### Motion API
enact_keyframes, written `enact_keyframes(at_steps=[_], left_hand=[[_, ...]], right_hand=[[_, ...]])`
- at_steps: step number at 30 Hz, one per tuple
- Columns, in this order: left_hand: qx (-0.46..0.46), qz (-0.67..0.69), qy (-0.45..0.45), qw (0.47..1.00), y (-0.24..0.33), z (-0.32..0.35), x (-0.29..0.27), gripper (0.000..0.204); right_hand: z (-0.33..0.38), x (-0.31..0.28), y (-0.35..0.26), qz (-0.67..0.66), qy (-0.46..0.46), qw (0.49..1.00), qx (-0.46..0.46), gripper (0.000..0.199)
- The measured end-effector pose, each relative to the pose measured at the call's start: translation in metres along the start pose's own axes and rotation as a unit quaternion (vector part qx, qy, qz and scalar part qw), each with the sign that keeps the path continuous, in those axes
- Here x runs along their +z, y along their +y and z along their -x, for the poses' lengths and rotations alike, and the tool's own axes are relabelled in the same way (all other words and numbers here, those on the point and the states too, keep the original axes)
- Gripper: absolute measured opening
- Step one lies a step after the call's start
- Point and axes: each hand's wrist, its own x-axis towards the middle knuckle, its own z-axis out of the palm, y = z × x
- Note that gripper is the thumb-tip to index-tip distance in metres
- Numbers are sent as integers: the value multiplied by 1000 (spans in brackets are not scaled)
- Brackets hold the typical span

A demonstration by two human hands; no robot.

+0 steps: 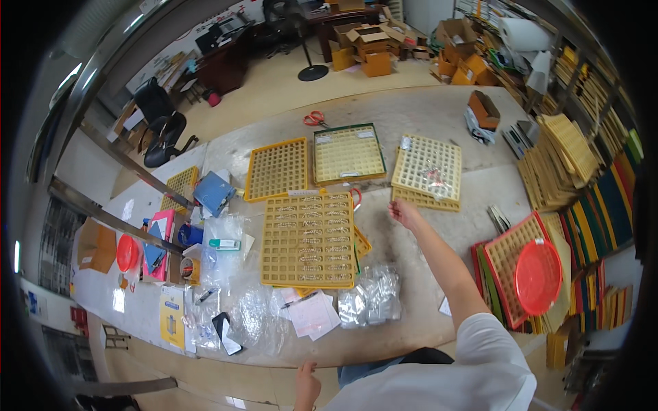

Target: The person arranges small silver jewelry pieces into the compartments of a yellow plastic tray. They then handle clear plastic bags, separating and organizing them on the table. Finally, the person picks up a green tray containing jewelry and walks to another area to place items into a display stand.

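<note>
My right hand (pixel 403 213) reaches over the table, its fingers pinched together beside the near left corner of a stack of yellow compartment trays (pixel 428 199). What the pinch holds, if anything, is too small to make out. On the top, pale tray (pixel 413 159) lie small shiny pieces in clear plastic. My left hand (pixel 308 383) is at the table's near edge, fingers curled in, nothing visible in them. Between the hands lies a large yellow tray (pixel 272 257) with rows of small shiny metal pieces in its compartments.
Behind are a yellow grid tray (pixel 277 170), a green-edged tray (pixel 348 152) and red-handled scissors (pixel 314 118). Clear plastic bags (pixel 370 296), papers (pixel 313 315) and a phone (pixel 227 333) lie near the front. A red bowl (pixel 539 277) rests on trays at right.
</note>
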Motion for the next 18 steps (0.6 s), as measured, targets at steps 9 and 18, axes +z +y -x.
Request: enact_keyframes(at_steps=[9, 18], left_hand=[[-273, 61, 73, 957, 18, 69, 20, 38], [-274, 56, 62, 958, 72, 49, 18, 28]], right_hand=[[-155, 77, -13, -86, 71, 994, -6, 35], [-154, 86, -36, -28, 74, 994, -77, 36]])
